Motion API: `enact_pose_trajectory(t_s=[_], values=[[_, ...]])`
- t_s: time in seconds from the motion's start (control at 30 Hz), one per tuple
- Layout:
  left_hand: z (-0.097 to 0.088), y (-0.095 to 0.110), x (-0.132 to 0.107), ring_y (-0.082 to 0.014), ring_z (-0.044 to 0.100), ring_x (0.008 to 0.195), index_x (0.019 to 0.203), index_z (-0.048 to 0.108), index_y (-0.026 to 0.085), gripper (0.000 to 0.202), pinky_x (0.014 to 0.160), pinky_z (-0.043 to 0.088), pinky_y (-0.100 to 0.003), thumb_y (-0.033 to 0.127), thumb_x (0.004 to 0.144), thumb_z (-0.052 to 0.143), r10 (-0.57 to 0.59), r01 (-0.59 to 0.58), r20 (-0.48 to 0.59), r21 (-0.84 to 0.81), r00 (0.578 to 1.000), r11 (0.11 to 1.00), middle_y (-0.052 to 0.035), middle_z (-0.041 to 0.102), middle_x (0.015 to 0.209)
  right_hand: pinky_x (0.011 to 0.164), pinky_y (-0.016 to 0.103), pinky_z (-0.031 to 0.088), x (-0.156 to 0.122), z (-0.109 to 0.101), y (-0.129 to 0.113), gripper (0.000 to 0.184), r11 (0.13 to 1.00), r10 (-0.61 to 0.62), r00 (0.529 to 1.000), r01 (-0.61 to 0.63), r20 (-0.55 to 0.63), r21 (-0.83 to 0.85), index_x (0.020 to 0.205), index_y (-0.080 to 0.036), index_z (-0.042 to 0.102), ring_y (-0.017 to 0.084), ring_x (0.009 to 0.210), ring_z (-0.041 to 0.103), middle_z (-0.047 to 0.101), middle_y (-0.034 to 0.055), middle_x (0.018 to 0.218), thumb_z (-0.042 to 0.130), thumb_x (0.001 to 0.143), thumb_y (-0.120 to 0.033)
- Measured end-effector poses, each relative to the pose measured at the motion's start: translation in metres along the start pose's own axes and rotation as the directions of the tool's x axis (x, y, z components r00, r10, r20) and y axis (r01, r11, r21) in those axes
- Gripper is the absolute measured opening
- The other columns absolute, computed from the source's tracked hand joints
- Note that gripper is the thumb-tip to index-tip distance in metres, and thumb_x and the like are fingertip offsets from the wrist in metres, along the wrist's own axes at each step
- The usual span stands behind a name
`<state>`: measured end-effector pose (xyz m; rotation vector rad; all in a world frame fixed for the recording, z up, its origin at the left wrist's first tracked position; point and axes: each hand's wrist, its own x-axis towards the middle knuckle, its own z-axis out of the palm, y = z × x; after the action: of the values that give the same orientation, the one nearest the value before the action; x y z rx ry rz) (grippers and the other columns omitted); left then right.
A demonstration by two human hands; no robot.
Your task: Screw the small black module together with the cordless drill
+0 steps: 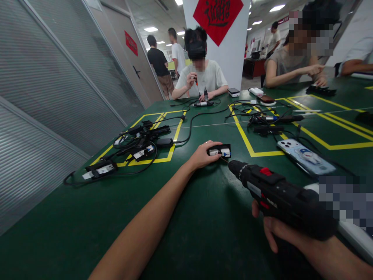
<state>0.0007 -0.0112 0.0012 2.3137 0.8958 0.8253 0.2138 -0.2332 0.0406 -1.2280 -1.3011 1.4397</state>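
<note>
My left hand [204,154] rests on the green table with its fingers closed on a small black casing [228,147] that has white and blue parts inside. The fingers hide the casing's left end. From the right, a black cordless drill [272,186] with red switches points its thin bit at the casing's near side. Whether the bit touches the casing, I cannot tell. My right hand [279,229] is wrapped around the drill's handle, mostly under the drill body.
Black cables and casings [142,144] lie inside yellow tape at left; more cables and a tool [271,118] lie at right. A phone [305,155] lies beyond the drill. Across the table, a co-worker [201,74] holds a screwdriver. Another person [291,66] works at right.
</note>
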Motion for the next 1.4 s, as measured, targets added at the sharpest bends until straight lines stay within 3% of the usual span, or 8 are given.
enact_pose_trajectory(t_s=[0.2, 0.37, 0.47, 0.63, 0.8, 0.97, 1.1, 1.4], values=[[0.0, 0.001, -0.001, -0.0187, 0.057, 0.102, 0.122, 0.056, 0.02, 0.046, 0.093, 0.045, -0.034, 0.03, 0.078, 0.062, 0.022, -0.022, -0.003, -0.006, 1.0, 1.0, -0.0073, 0.059, 0.114, 0.04, 0.025, 0.05, -0.004, 0.005, -0.009, 0.018, 1.0, 0.015, 0.999, -0.016, -0.047, -0.012, 0.085, -0.024, 0.059, 0.011, 0.036, 0.061, 0.066, -0.0053, 0.057, 0.058, 0.068, -0.019], [0.0, 0.001, 0.0, -0.0187, 0.057, 0.101, 0.122, 0.056, 0.019, 0.046, 0.092, 0.046, -0.034, 0.032, 0.078, 0.061, 0.014, -0.014, 0.004, -0.011, 1.0, 1.0, -0.0075, 0.059, 0.114, 0.035, 0.028, 0.049, 0.004, -0.002, 0.006, 0.035, 0.994, 0.036, 0.999, -0.035, -0.005, 0.102, 0.096, -0.028, 0.055, 0.014, 0.035, 0.062, 0.072, -0.0016, 0.078, 0.061, 0.063, -0.021], [0.0, 0.001, 0.001, -0.0191, 0.057, 0.1, 0.122, 0.057, 0.02, 0.046, 0.091, 0.046, -0.034, 0.033, 0.078, 0.062, -0.007, 0.007, 0.012, -0.01, 1.0, 1.0, -0.0072, 0.06, 0.113, 0.035, 0.029, 0.048, 0.009, -0.007, 0.012, 0.025, 0.996, 0.067, 0.992, -0.073, 0.103, 0.056, 0.088, -0.027, 0.058, 0.016, 0.034, 0.063, 0.071, -0.0013, 0.073, 0.065, 0.064, -0.024], [-0.001, 0.003, 0.001, -0.0191, 0.057, 0.1, 0.122, 0.057, 0.021, 0.046, 0.091, 0.045, -0.034, 0.035, 0.079, 0.061, -0.022, 0.022, 0.02, -0.006, 1.0, 1.0, -0.0064, 0.06, 0.113, 0.048, 0.029, 0.05, 0.005, -0.005, 0.009, 0.007, 0.992, 0.048, 0.999, -0.046, 0.019, -0.115, 0.079, -0.024, 0.061, 0.013, 0.039, 0.062, 0.064, -0.0051, 0.053, 0.064, 0.074, -0.028], [-0.002, 0.004, 0.0, -0.0195, 0.057, 0.102, 0.122, 0.056, 0.021, 0.046, 0.093, 0.045, -0.034, 0.035, 0.079, 0.06, -0.045, 0.045, 0.02, -0.005, 0.999, 0.999, -0.0061, 0.06, 0.116, 0.046, 0.028, 0.048, 0.001, -0.001, 0.004, 0.02, 0.993, 0.063, 0.998, -0.061, 0.008, -0.104, 0.1, -0.026, 0.053, 0.01, 0.041, 0.062, 0.07, 0.0016, 0.091, 0.058, 0.083, -0.034], [-0.003, 0.005, 0.0, -0.0206, 0.057, 0.104, 0.123, 0.056, 0.021, 0.046, 0.095, 0.044, -0.035, 0.037, 0.08, 0.059, -0.057, 0.057, 0.024, -0.011, 0.998, 0.998, -0.0064, 0.06, 0.117, 0.048, 0.027, 0.048, -0.005, 0.002, -0.008, 0.029, 0.996, 0.077, 0.997, -0.076, 0.023, -0.043, 0.109, -0.024, 0.048, 0.009, 0.043, 0.06, 0.067, 0.0001, 0.092, 0.061, 0.084, -0.032], [-0.004, 0.005, 0.0, -0.021, 0.056, 0.105, 0.123, 0.056, 0.022, 0.047, 0.096, 0.043, -0.037, 0.039, 0.08, 0.059, -0.051, 0.051, 0.027, -0.016, 0.998, 0.999, -0.0063, 0.06, 0.116, 0.059, 0.03, 0.048, -0.01, 0.003, -0.016, 0.015, 0.995, 0.103, 0.993, -0.102, 0.051, -0.02, 0.104, -0.024, 0.051, 0.01, 0.054, 0.06, 0.065, 0.0022, 0.104, 0.054, 0.091, -0.03], [-0.003, 0.003, 0.001, -0.0208, 0.056, 0.105, 0.123, 0.056, 0.022, 0.046, 0.097, 0.043, -0.037, 0.041, 0.081, 0.058, -0.046, 0.048, 0.031, -0.038, 0.998, 0.998, -0.006, 0.06, 0.116, 0.065, 0.032, 0.046, -0.01, 0.003, -0.018, 0.012, 0.984, 0.131, 0.991, -0.129, 0.004, -0.122, 0.097, -0.025, 0.056, 0.016, 0.056, 0.059, 0.062, -0.0035, 0.064, 0.056, 0.09, -0.035]])
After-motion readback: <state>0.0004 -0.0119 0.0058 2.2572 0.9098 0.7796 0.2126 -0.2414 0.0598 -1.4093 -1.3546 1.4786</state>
